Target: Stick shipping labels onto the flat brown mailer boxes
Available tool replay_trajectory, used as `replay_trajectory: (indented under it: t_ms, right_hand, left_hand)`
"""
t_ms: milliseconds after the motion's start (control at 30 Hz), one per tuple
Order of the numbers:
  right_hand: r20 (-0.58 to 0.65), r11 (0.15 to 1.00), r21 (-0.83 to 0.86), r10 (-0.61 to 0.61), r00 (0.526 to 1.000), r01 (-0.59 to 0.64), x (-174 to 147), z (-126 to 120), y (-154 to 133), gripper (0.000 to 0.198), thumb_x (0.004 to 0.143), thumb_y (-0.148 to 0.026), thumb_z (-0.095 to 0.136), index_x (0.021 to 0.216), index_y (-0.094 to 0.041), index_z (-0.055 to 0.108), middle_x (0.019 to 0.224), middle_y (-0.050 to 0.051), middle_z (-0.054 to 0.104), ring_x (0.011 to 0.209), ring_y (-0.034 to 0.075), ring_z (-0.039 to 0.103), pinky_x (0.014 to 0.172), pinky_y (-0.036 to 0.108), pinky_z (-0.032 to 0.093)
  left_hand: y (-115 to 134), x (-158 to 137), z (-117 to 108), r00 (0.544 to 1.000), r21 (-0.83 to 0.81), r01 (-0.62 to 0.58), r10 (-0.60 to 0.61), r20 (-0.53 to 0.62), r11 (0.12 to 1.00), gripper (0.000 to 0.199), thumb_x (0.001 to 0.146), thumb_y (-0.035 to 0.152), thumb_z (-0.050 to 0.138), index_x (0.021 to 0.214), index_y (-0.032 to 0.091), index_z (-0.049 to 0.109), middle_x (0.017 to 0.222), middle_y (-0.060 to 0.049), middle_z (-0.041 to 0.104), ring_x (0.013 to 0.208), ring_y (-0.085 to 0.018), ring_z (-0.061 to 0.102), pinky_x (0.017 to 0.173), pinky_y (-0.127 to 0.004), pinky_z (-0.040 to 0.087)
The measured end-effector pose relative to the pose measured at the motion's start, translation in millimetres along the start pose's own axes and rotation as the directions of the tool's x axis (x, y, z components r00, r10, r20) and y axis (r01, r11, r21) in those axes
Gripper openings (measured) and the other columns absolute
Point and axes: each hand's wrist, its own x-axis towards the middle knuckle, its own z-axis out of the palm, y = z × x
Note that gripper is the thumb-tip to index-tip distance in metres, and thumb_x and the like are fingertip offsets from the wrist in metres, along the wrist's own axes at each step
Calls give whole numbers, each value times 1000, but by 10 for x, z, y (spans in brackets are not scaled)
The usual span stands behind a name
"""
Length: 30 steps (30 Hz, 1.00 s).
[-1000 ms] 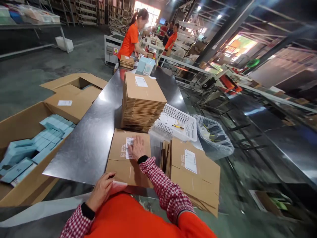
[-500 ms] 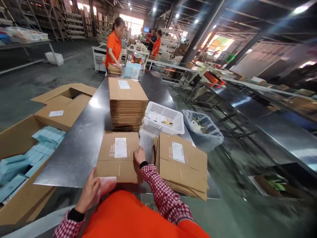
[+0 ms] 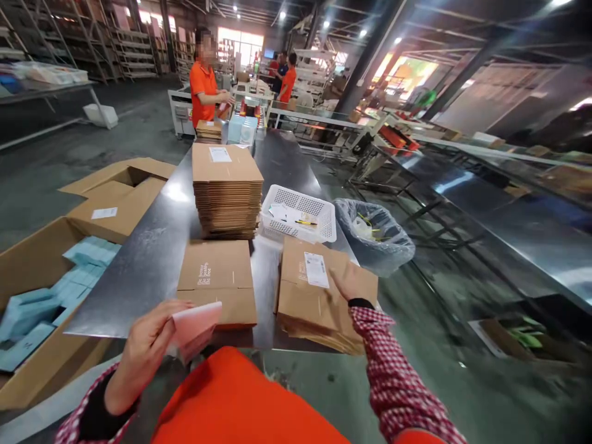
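Motion blur softens the right hand (image 3: 349,282) most: whether its fingers lie together or apart on the near-right cartons (image 3: 296,302) cannot be told, nor how firmly they press. The hand is set just right of the white label (image 3: 317,269) on the top carton, fingertips toward the label, wrist lower and nearer the body, the checked sleeve (image 3: 398,370) running down to the lower right until the frame cuts it off. The left hand (image 3: 150,345) is clearer — thumb and fingers clamped on the edge of a pinkish sheet (image 3: 198,324), which juts to the right over the near-left corner of a flat carton (image 3: 215,265). The sheet's lower end blurs in front of the orange shirt (image 3: 235,401), and that left forearm leaves by the bottom edge. The flat carton lies on the metal table (image 3: 139,265), before a tall stack (image 3: 226,200) and left of the labelled cartons; its white lettering is only partly legible. Loose papers and a yellow pen (image 3: 305,222) sit in the white basket (image 3: 328,225), the papers' print too small to read. On the left, an open box (image 3: 74,351) of blue packs (image 3: 28,314) is cut off by the frame — and a pale strip (image 3: 50,398) below it runs out of view too.
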Motion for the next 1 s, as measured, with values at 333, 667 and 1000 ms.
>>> replay_trajectory:
  t_ms: [333, 667, 1000]
  right_hand:
    - [610, 543, 791, -737, 292, -283, -2055, 1344, -2030, 39, 75, -54, 61, 84, -17, 65, 78, 2, 64, 73, 16, 60, 73, 30, 49]
    - [531, 632, 774, -676, 511, 31, -1923, 1389, -2066, 24, 84, -41, 57, 89, -18, 65, 73, 0, 61, 68, 14, 56, 65, 25, 45]
    - [353, 625, 743, -671, 652, 240, -1957, 1460, -2206, 25, 90, -39, 51, 89, -24, 71, 85, 5, 67, 83, 18, 60, 79, 33, 49]
  left_hand:
    - [-310, 108, -431, 962, 199, 227, -187, -199, 953, 53, 87, 53, 37, 111, 14, 62, 117, -13, 64, 109, -28, 59, 86, -40, 52]
    - [-655, -189, 248, 961, -57, 276, -276, 20, 959, 33, 82, 40, 56, 110, 22, 55, 95, -3, 69, 90, -19, 67, 80, -31, 54]
    - [-916, -44, 381, 903, -140, 427, -428, 24, 893, 43, 82, 50, 55, 114, 21, 49, 80, -1, 72, 78, -22, 70, 71, -33, 55]
